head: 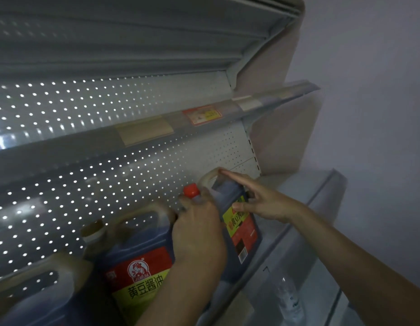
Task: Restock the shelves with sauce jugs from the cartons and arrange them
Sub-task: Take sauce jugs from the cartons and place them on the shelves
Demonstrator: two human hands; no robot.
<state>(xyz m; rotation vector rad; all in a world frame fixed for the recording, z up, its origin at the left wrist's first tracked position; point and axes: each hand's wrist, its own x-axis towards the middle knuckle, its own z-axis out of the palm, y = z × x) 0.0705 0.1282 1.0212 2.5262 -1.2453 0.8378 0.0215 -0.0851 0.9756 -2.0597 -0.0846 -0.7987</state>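
Three dark sauce jugs stand in a row on the grey shelf (296, 191). The rightmost jug (241, 229) has a red cap (191, 190) and a red and yellow label. My left hand (199, 231) grips it around the neck just below the cap. My right hand (258, 198) lies on its handle and right shoulder with straight, spread fingers. The middle jug (138, 262) shows a red and yellow label facing me. At the bottom left corner stands the third jug (34, 292), partly cut off.
A perforated white back panel (110, 184) runs behind the jugs. Above them hangs an upper shelf edge (204, 116) with price tags. Bare shelf lies to the right of the jugs. A clear plastic bottle (289, 300) sits lower right, below the shelf lip.
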